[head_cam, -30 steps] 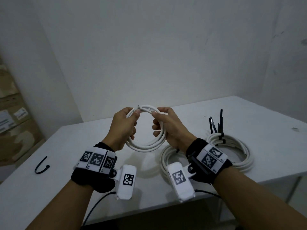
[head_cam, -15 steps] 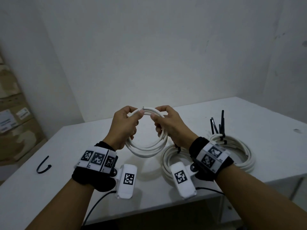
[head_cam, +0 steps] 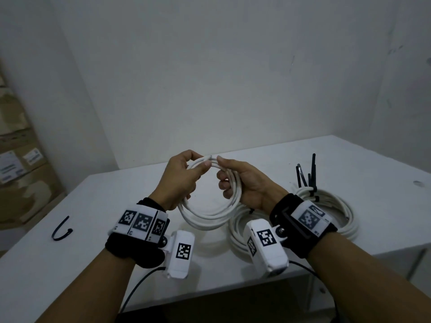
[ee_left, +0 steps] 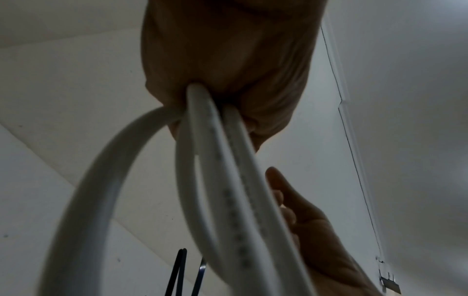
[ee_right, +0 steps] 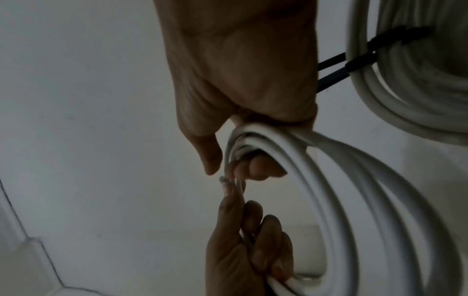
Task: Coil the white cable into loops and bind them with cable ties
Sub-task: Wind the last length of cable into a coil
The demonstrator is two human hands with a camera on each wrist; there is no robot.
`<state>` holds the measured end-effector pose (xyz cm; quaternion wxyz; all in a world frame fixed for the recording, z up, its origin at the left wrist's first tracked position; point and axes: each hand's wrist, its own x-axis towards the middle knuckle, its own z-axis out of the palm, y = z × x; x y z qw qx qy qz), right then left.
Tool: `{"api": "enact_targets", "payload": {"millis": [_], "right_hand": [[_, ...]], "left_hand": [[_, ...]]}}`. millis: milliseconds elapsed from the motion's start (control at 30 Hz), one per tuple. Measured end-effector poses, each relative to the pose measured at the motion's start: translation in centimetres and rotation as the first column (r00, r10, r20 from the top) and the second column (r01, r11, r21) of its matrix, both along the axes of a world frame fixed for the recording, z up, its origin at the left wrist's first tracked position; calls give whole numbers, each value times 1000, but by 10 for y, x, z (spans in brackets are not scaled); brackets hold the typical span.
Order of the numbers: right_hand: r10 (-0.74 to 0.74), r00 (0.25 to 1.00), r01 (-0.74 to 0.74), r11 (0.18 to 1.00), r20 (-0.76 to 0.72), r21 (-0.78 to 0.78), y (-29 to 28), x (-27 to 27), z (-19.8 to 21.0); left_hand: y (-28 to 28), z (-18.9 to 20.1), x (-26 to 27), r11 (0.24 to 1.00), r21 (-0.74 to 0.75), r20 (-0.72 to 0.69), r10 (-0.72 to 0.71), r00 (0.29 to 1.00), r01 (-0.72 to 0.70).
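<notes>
Head view shows both hands raised above the white table, sharing one coil of white cable held upright between them. The left hand grasps the coil's left side, thumb and forefinger pinching the strands near the top. The right hand wraps its fingers around the right side and pinches the cable's cut end at the top. From the left wrist, three strands run out of the fist; the right wrist view suggests three or four loops, though blur makes the count unsure.

Two more cable coils lie on the table: one just under the right wrist, another further right, bound with black ties whose tails stick up, about four. One loose black tie lies well apart at the left.
</notes>
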<state>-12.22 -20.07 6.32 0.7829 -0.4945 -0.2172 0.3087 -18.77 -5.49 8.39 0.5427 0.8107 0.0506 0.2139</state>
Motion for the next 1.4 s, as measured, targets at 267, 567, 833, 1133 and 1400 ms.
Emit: {"api": "enact_targets", "payload": {"millis": [267, 567, 833, 1133, 1400], "right_hand": [[16, 963, 47, 973, 267, -227, -3, 4, 10], [-219, 808, 354, 923, 546, -153, 12, 2, 6], [-496, 850, 495, 867, 177, 50, 13, 13, 6], [-319, 948, 317, 946, -5, -67, 26, -5, -13], [-266, 955, 271, 962, 134, -23, 35, -12, -19]], "left_hand": [[0, 6, -2, 973, 216, -158, -42, 987, 76], [-3, 10, 1, 942, 327, -162, -22, 987, 74], [6, -13, -16, 870, -457, -36, -227, 973, 186], [3, -12, -12, 819, -571, -30, 41, 999, -51], [17, -9, -21, 820, -564, 5, 126, 992, -101]]}}
